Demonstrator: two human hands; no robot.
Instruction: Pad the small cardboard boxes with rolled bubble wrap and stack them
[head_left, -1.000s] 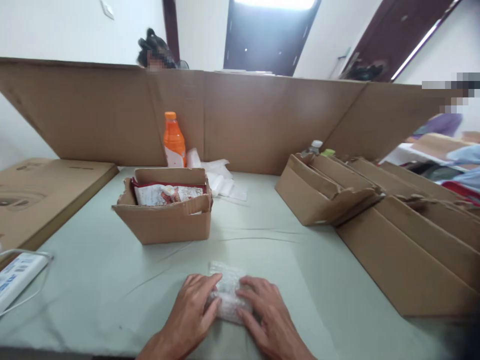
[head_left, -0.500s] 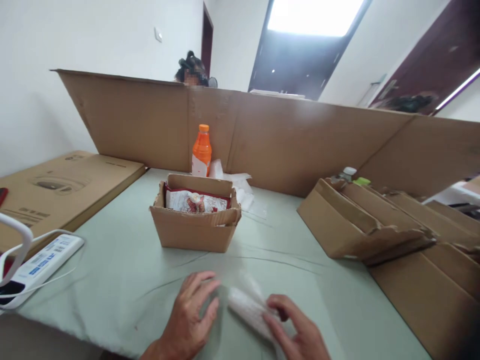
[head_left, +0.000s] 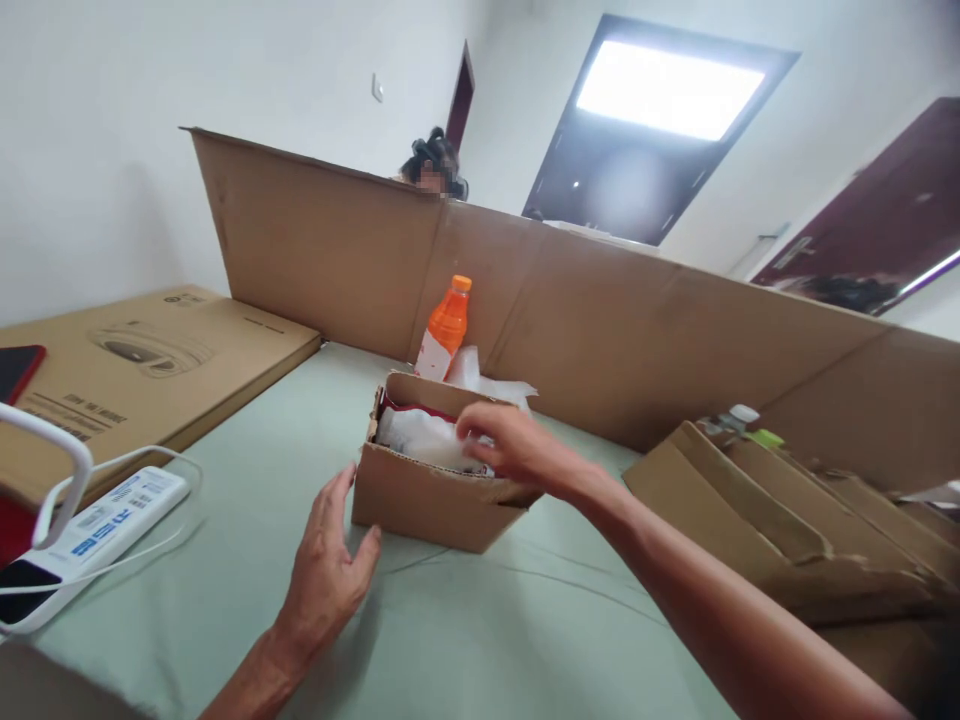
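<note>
A small open cardboard box stands on the pale green table cover, with packets inside. My right hand reaches over the box's rim and its fingers are closed on a whitish plastic packet lying in the box. My left hand is open, fingers spread, touching the box's near left corner with the thumb.
An orange bottle and crumpled plastic stand behind the box against a tall cardboard partition. Flattened cardboard boxes lie at the right. A large flat carton and a white power strip lie at the left. A person sits behind the partition.
My right hand lifted the packet from the table in front of me and carried it forward into the box. My left hand let go and moved to the box's corner. The view turned left.
</note>
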